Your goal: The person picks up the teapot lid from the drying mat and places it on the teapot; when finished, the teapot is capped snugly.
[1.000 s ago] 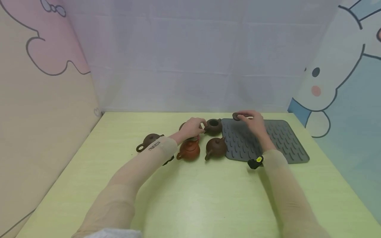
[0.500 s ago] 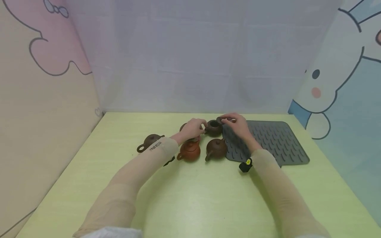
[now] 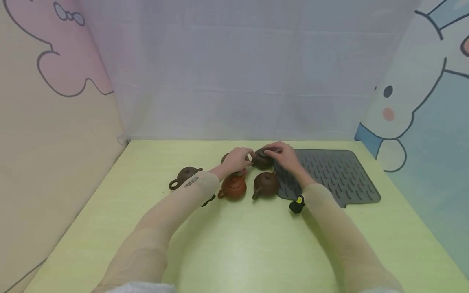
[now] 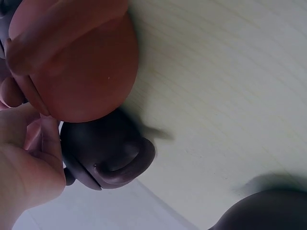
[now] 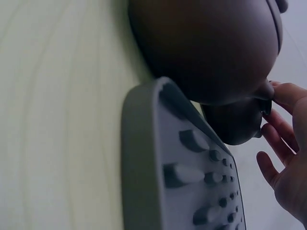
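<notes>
At the back, a dark brown teapot (image 3: 262,162) stands beside the mat. My left hand (image 3: 236,158) reaches over the other teapots and pinches its handle side with thumb and finger. My right hand (image 3: 287,158) holds a small dark lid (image 3: 261,152) at this teapot's mouth; whether it is fully seated cannot be told. In the right wrist view, the right hand (image 5: 288,143) has its fingers at the top of the rear teapot (image 5: 235,122), partly hidden by the nearer one. The left hand (image 4: 29,163) shows beside a reddish teapot, its fingertips hidden.
A reddish-brown teapot (image 3: 233,188) and a dark teapot (image 3: 266,185) stand in front. Another dark teapot (image 3: 187,174) stands left, and one (image 3: 225,156) is mostly behind the left hand. The ridged grey mat (image 3: 329,175) lies right. Walls border the table (image 3: 238,248).
My right hand has moved left from above the mat, bringing the lid onto the rear teapot's open mouth. The left hand has stayed at that teapot.
</notes>
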Action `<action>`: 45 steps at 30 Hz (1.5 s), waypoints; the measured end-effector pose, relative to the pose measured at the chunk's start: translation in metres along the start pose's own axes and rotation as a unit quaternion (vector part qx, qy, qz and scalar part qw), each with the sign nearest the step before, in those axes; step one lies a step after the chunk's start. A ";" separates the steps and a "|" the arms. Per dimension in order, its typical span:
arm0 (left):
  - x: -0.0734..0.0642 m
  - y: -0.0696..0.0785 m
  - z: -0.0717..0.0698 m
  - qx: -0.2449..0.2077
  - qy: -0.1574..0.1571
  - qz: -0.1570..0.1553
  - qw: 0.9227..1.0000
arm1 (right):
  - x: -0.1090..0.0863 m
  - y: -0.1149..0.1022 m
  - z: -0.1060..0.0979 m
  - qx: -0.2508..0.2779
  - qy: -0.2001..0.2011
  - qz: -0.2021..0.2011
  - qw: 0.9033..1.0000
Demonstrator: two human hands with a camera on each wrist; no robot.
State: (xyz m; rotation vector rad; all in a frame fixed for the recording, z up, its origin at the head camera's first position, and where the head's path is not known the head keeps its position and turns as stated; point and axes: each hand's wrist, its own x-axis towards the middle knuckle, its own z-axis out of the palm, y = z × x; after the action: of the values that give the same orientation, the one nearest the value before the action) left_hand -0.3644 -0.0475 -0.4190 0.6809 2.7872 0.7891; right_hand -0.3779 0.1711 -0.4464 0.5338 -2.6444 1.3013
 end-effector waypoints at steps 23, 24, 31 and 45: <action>-0.002 0.003 -0.001 -0.003 0.004 0.010 1.000 | 0.003 -0.002 -0.001 -0.056 -0.023 -0.017 0.998; -0.002 0.003 -0.002 -0.003 0.005 0.009 1.000 | 0.004 -0.003 -0.001 -0.055 -0.023 -0.019 0.998; -0.003 0.003 -0.004 0.007 0.004 -0.005 1.000 | 0.006 -0.005 0.003 -0.050 -0.031 -0.018 0.998; -0.003 0.007 0.000 -0.007 0.008 -0.011 1.000 | 0.005 0.002 0.000 -0.053 -0.033 -0.009 0.998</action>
State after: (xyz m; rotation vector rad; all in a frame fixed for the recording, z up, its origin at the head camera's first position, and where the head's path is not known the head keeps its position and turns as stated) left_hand -0.3594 -0.0433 -0.4148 0.6443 2.7956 0.8115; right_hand -0.3829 0.1714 -0.4466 0.5934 -2.7361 1.1490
